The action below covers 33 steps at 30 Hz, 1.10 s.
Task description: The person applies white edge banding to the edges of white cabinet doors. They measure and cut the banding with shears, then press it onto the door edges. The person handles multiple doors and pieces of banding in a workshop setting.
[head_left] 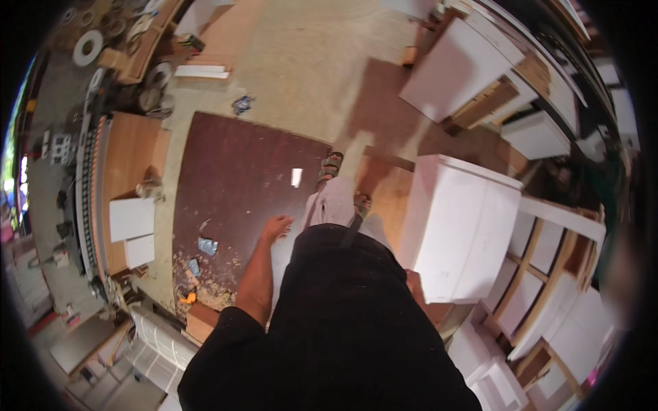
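The left hand [277, 227], left of centre, hangs loose and empty. The right hand [414, 284], beside the white cabinet [462, 233] right of centre, is mostly hidden; its grip cannot be told. Stepping this close could knock the cabinet askew.

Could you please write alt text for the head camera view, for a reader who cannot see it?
A person in a black shirt, seen from above, stands in a cluttered workshop, the left hand apparently empty above a dark red board with wood shavings near one corner. A large white box-shaped unit is to the right; the right hand beside it is mostly hidden.
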Each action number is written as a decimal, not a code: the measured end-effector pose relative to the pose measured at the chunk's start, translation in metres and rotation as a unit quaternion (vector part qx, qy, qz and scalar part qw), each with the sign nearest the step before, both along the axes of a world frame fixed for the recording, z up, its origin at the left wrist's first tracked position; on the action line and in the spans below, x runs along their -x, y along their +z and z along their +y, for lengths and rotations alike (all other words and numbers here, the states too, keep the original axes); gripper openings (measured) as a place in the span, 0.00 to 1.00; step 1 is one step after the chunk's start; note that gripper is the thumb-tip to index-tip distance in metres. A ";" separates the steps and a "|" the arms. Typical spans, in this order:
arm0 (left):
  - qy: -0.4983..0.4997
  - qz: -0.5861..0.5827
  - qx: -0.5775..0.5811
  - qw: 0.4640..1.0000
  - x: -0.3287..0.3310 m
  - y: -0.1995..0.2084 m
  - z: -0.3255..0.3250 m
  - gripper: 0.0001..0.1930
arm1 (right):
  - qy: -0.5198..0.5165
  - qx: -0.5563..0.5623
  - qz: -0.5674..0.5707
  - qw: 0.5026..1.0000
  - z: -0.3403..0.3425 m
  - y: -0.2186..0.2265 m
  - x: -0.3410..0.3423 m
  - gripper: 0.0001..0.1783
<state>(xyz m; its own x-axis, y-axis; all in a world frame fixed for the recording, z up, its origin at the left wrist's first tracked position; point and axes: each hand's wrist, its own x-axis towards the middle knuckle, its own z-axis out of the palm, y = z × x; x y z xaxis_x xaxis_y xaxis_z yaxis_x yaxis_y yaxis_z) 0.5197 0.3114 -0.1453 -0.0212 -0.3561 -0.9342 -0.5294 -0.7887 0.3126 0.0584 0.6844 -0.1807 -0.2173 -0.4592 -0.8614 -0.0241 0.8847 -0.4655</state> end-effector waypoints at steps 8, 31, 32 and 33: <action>0.101 -0.027 0.070 0.992 -0.068 0.017 -0.045 0.24 | -0.144 -0.061 0.022 0.987 -0.181 0.024 0.023 0.15; 0.220 -0.045 0.196 0.955 -0.300 -0.058 -0.540 0.15 | -0.188 -0.196 0.024 0.962 -0.502 -0.009 -0.271 0.17; 0.201 -0.043 0.184 0.961 -0.282 -0.062 -0.558 0.14 | -0.194 -0.224 0.015 0.955 -0.511 -0.011 -0.261 0.18; 0.184 -0.041 0.173 0.967 -0.268 -0.067 -0.573 0.13 | -0.203 -0.209 0.010 0.957 -0.522 -0.014 -0.252 0.18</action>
